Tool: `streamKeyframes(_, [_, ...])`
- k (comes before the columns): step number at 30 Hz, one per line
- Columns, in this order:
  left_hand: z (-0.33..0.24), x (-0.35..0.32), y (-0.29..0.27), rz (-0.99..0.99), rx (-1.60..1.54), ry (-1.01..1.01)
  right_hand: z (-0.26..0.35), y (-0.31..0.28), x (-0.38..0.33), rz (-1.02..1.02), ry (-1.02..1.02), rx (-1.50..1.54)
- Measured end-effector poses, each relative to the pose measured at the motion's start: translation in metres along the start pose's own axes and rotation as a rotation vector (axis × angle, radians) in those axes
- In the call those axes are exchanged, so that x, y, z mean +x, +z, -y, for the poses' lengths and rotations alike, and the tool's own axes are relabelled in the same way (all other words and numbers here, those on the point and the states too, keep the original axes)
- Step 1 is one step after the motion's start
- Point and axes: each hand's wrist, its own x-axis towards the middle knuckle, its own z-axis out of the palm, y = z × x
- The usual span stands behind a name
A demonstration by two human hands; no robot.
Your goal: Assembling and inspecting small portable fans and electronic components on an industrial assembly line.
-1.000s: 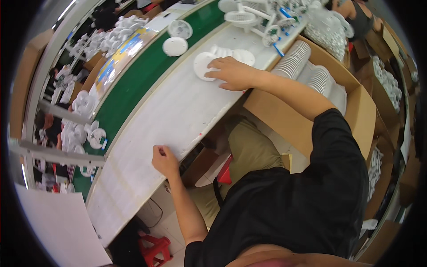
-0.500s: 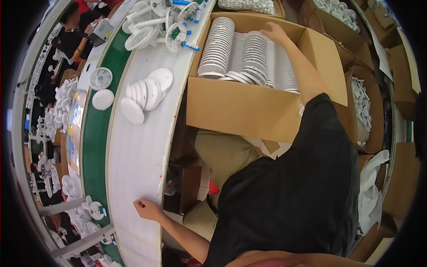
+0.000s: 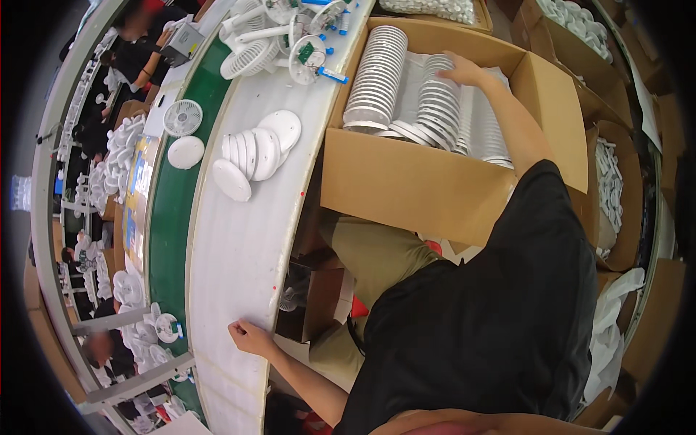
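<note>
My right hand (image 3: 461, 69) reaches into a large cardboard box (image 3: 406, 185) and rests on top of a row of white round discs (image 3: 439, 101) standing on edge. A second row of the same discs (image 3: 373, 76) stands to its left in the box. My left hand (image 3: 246, 336) grips the near edge of the white worktable (image 3: 225, 246), fingers curled on the rim. A fanned pile of white discs (image 3: 254, 152) lies on the table, apart from both hands.
A green conveyor belt (image 3: 177, 210) runs along the table and carries a small white fan (image 3: 182, 117) and a round white cover (image 3: 185, 152). White fan parts (image 3: 283, 32) crowd the table's far end. More cardboard boxes (image 3: 616, 196) stand at the right. Other people work beyond the belt.
My right hand left the disc pile on the table and swung right into the cardboard box, and my view turned with it. My left hand stayed on the table's edge.
</note>
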Motion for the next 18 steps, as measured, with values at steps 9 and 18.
streamKeyframes(9, [-0.018, -0.041, 0.043, 0.004, -0.034, -0.006, -0.036, -0.050, 0.003, 0.035, -0.160, -0.222])
streamKeyframes(18, [-0.092, -0.097, 0.131, -0.015, -0.153, -0.064, -0.220, -0.067, 0.109, -0.152, -0.105, -0.124])
